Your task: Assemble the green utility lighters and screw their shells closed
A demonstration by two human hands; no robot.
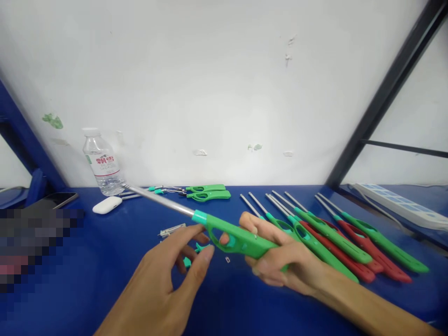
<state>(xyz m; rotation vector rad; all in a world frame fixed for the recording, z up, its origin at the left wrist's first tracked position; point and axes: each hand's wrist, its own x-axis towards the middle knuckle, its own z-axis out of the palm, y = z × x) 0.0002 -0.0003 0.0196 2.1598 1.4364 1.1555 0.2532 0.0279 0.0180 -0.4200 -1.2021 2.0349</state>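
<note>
My right hand (276, 252) is wrapped round the green handle of a long-necked gas lighter (227, 228), with one fingertip inside the trigger loop by the teal trigger. The lighter's silver tube points up and to the left, above the table. Just below its teal collar is my left hand (168, 270), thumb and fingers curved apart; whether the index fingertip touches the lighter is hidden. Small teal plastic parts (188, 262) lie beneath my left fingers. Beyond them sits a small pile of pale metal parts (172, 230), and a tiny metal piece (227, 259) lies under the lighter.
Several green and red lighters (329, 233) lie side by side at the right. Green handle shells (210, 195) with wired tubes rest near the wall. At the left are a water bottle (103, 163), a white case (107, 205) and a phone (59, 200). A power strip (402, 203) lies far right.
</note>
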